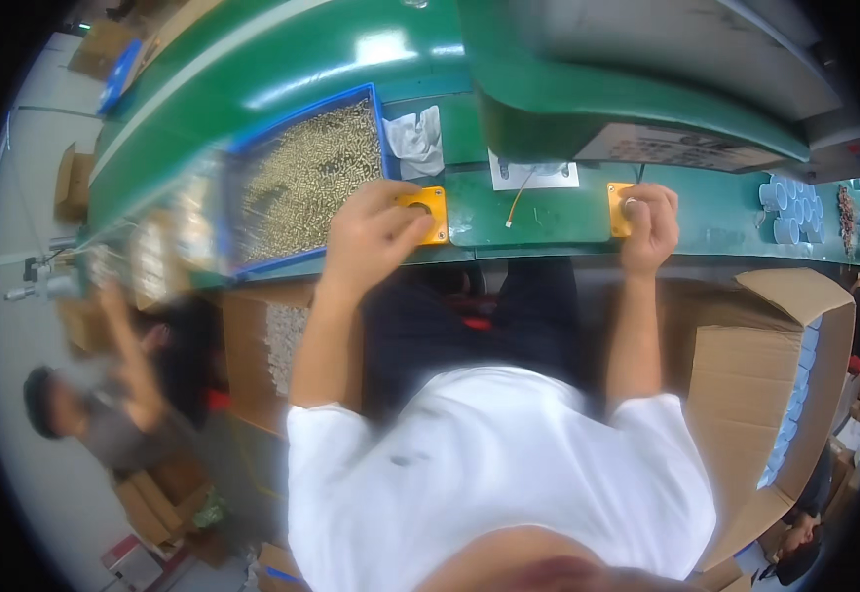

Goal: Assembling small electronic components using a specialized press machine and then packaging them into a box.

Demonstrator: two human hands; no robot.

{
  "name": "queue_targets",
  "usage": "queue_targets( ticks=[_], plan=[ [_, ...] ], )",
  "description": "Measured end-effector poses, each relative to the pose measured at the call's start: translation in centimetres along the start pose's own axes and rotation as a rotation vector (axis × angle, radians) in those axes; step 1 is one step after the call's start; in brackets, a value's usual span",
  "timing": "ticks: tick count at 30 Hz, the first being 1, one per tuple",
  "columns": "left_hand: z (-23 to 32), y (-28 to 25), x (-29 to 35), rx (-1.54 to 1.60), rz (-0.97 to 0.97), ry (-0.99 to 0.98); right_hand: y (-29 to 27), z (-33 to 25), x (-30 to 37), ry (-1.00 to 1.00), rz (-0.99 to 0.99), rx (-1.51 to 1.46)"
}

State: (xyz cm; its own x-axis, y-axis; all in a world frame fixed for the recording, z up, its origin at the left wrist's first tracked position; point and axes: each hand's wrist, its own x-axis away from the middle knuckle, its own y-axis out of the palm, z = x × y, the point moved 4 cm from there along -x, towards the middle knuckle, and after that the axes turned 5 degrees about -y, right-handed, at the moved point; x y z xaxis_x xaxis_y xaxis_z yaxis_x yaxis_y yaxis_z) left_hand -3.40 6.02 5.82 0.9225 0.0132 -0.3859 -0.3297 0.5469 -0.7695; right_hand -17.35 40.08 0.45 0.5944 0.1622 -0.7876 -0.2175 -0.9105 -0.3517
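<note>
My left hand is at the yellow button plate on the green bench's front edge. Its fingers are curled, with thumb and forefinger close together beside a dark round button. At the other yellow button plate, my right hand has its fingers bent over the round button. Whether either hand also grips something small is hidden. Between the two plates, a white-and-grey fixture sits under the green machine, with a thin yellow wire coming from it.
A blue-rimmed tray of small brass parts stands left, a crumpled white cloth beside it. Light-blue cups cluster at right. Open cardboard boxes flank my legs. Another person works at far left.
</note>
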Motion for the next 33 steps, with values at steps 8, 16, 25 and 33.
queue_targets(
  ticks=[8, 16, 25, 33],
  plan=[
    [-7.3, -0.1, 0.4, -0.119, -0.07, -0.238, -0.1, 1.3, 0.6, 0.095, 0.046, -0.118],
    [-8.1, -3.6, 2.6, -0.164, -0.442, -0.451, 0.2, 1.2, 0.7, 0.116, 0.014, -0.164],
    [-10.2, -5.3, 4.6, -0.461, -0.187, -0.61, -0.3, 1.5, 1.1, 0.14, 0.052, -0.171],
    [-6.8, -0.5, 1.6, -0.07, -0.177, -0.401, 0.1, 1.7, 1.2, 0.141, 0.057, -0.198]
  ],
)
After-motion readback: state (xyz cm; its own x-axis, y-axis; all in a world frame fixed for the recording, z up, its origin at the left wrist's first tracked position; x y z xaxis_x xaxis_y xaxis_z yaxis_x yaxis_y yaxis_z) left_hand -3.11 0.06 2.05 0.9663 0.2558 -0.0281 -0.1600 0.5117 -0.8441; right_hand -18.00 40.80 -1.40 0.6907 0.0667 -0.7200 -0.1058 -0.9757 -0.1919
